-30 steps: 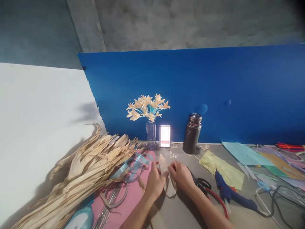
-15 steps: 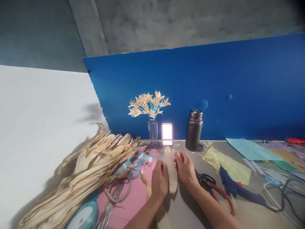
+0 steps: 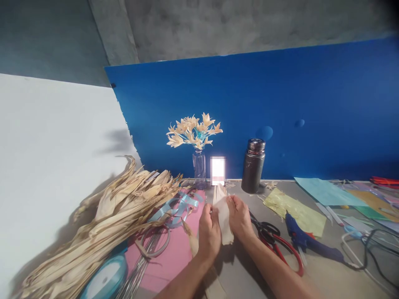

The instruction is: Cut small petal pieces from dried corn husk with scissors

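Note:
A pale strip of dried corn husk (image 3: 225, 220) stretches between my two hands, its narrow end pointing away from me. My left hand (image 3: 210, 228) grips its left edge between thumb and fingers. On the opposite edge, my right hand (image 3: 240, 216) pinches the husk the same way. More dried corn husks (image 3: 112, 220) lie heaped on the left. Beyond the hands, a clear glass vase (image 3: 199, 168) holds pale husk flowers (image 3: 193, 129). A brightly lit white object (image 3: 217, 169), blurred out, stands just past the husk's tip.
Right of my hands lie scissors (image 3: 268, 232), red-handled pliers (image 3: 293, 253) and a blue glue gun (image 3: 311, 243) with its cord. A dark flask (image 3: 253, 168) stands by the blue board (image 3: 249, 91). Blue ribbon (image 3: 107, 278), wires (image 3: 135, 272) and pink paper (image 3: 168, 265) are at left.
My right hand has come in to the husk's right edge and now pinches it. The husk looks spread wider and flatter between both hands. The view has tipped slightly down.

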Tool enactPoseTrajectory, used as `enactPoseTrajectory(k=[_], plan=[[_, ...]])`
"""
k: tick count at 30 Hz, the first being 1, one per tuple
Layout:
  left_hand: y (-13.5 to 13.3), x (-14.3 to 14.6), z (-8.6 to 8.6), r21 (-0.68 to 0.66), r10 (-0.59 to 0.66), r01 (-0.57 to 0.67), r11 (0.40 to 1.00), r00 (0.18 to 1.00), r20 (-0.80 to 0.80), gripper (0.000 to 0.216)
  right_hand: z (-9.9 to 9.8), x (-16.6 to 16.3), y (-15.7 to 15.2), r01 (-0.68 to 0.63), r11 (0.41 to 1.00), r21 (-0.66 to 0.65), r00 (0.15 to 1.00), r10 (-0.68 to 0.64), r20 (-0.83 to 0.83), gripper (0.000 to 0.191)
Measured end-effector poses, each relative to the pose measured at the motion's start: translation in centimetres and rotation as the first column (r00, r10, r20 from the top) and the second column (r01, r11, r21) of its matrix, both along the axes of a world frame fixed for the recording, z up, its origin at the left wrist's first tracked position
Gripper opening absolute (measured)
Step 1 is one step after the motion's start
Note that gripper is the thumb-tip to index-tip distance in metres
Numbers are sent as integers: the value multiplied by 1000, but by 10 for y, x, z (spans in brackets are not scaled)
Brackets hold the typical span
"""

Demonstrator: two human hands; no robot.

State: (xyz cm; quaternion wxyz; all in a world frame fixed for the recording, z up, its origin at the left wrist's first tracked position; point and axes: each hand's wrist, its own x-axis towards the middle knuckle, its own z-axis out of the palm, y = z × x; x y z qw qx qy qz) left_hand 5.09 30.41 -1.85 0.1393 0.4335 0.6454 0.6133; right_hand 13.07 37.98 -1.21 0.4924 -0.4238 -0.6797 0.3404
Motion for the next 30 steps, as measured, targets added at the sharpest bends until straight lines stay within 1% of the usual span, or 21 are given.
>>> enactPoseTrajectory(k=[3, 5, 6, 9, 12, 15, 17, 18, 19, 20, 22, 24, 27, 30], plan=[[1, -5, 3, -12, -75, 76, 997, 993, 91, 34, 0, 0, -4, -58, 998, 15, 998, 58, 1, 40], [2, -10, 5, 1, -107, 108, 994, 988, 115, 38, 1, 0, -8, -120, 993, 15, 993, 120, 8, 37], [3, -11, 5, 19, -94, 93, 995, 991, 94, 39, 2, 0, -10, -151, 988, 8, 988, 151, 11, 35], [3, -14, 5, 58, 15, -14, 998, 1000, -20, 39, 4, -1, -12, -217, 976, -27, 976, 217, 6, 32], [1, -15, 5, 44, 68, -64, 997, 992, -107, 39, 4, 1, -6, -247, 967, -61, 969, 246, -25, 33], [-1, -18, 6, 32, 119, -115, 993, 975, -190, 38, 6, 6, 4, -246, 960, -131, 967, 236, -92, 32], [-2, -21, 7, 35, 179, -175, 984, 960, -217, 37, 10, 12, 10, -232, 956, -180, 966, 205, -156, 33], [-2, -21, 7, 34, 188, -185, 982, 958, -217, 37, 13, 15, 11, -231, 954, -193, 963, 195, -188, 33], [-2, -21, 7, 29, 170, -167, 985, 963, -211, 37, 16, 17, 11, -246, 950, -194, 954, 202, -220, 33], [-2, -19, 7, 22, 128, -127, 992, 971, -203, 37, 20, 18, 9, -286, 940, -185, 941, 238, -242, 34], [-2, -15, 6, 7, 25, -25, 1000, 982, -185, 36, 24, 18, 3, -400, 900, -175, 900, 350, -259, 37], [-2, -11, 4, -10, -30, 29, 1000, 984, -174, 36, 26, 16, -1, -473, 856, -207, 869, 416, -266, 32], [-2, -7, 4, -41, -53, 47, 998, 983, -173, 37, 24, 17, 1, -494, 827, -269, 856, 408, -317, 32], [-3, -7, 6, -57, -57, 47, 997, 979, -196, 38, 21, 23, 11, -530, 795, -295, 828, 411, -381, 33]])
